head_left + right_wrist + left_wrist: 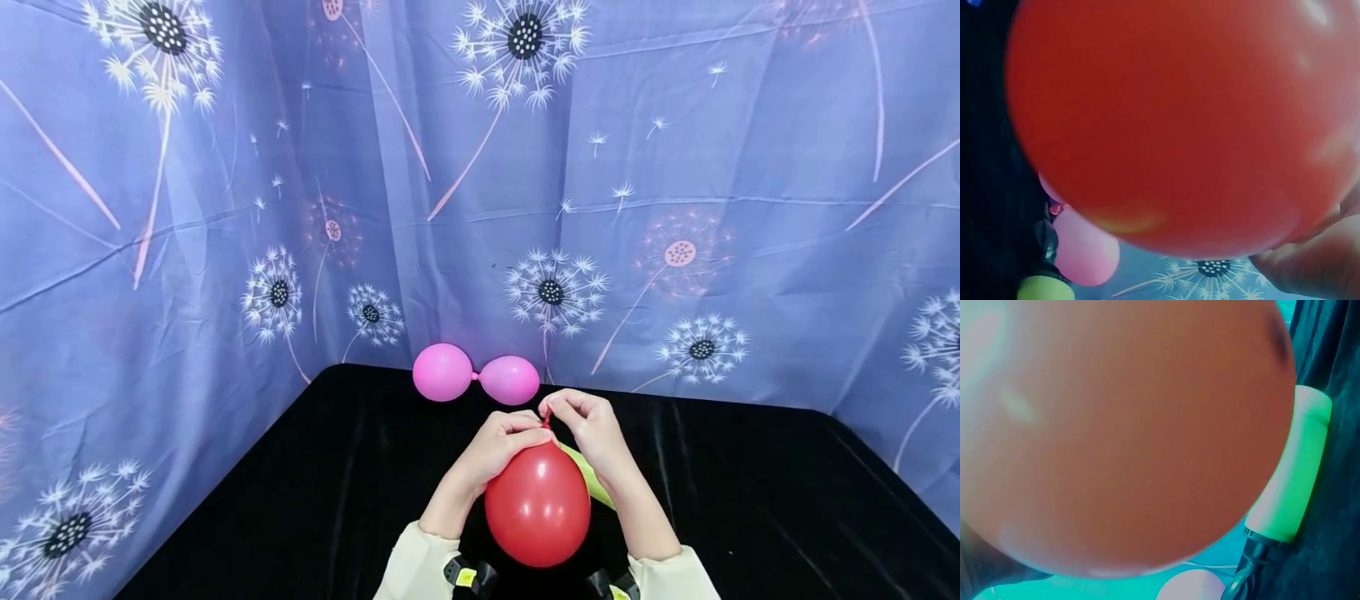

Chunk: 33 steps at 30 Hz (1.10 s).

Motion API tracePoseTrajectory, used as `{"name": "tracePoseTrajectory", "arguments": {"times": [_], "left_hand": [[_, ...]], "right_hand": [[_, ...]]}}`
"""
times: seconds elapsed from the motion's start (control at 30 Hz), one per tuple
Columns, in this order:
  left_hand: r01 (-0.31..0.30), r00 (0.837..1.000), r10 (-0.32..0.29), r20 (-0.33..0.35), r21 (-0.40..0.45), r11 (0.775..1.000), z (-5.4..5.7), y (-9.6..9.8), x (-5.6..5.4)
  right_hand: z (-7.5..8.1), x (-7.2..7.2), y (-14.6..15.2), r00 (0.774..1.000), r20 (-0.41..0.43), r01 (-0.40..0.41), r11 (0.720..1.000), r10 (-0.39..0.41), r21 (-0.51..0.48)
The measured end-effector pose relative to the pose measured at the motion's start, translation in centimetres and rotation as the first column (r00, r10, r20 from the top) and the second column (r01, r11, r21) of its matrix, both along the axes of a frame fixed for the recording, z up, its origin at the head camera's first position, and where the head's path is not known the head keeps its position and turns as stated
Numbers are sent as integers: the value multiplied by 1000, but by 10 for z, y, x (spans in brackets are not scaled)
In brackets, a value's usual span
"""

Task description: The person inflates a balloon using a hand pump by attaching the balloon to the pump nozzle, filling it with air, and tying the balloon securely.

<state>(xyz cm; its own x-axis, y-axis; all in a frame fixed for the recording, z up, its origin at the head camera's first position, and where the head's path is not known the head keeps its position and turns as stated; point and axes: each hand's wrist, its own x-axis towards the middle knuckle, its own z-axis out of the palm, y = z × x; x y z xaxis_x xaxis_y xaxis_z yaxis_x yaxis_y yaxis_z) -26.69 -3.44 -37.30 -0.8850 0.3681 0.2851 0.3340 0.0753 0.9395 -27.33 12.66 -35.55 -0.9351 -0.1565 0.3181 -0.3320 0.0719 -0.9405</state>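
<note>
An inflated red balloon [537, 508] hangs below both hands, its neck pointing up and away. My left hand [501, 446] pinches the neck close to the balloon's body, thumb lying along the top. My right hand [588, 423] pinches the stretched, thin end of the neck [547, 415] just above. In both wrist views the balloon fills most of the picture and hides the fingertips. Behind the balloon, partly covered by it and the right forearm, lies a yellow-green balloon pump [1294, 469] with a black nozzle end.
Two pink balloons [443, 372] joined at their necks rest at the back edge of the black-covered table [300, 500]. A blue curtain [465, 275] printed with dandelions hangs behind and along the left side. Black wrist devices [470, 575] sit at the sleeves.
</note>
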Motion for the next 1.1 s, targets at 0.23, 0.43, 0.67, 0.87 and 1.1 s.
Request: {"name": "tracePoseTrajectory", "arguments": {"times": [0.23,0.43,0.67,0.87,1.1], "left_hand": [[-54,998,52,-46,-60,997,4,-6,-1],[-81,992,72,-101,-90,993,-1,-7,-6],[-252,944,181,-276,-252,934,-5,-8,-8],[-368,902,287,-322,-228,902,-8,-14,-11],[-417,880,323,-349,-240,877,-12,-23,-17]], "right_hand": [[-5,-2,-1,992,4,-123,990,123,66],[-8,-6,8,976,-30,-206,957,216,204],[-17,-17,15,978,-51,-186,953,203,239],[-31,-34,19,998,59,17,995,-23,101],[-41,-50,44,943,181,295,953,-277,-75]]}}
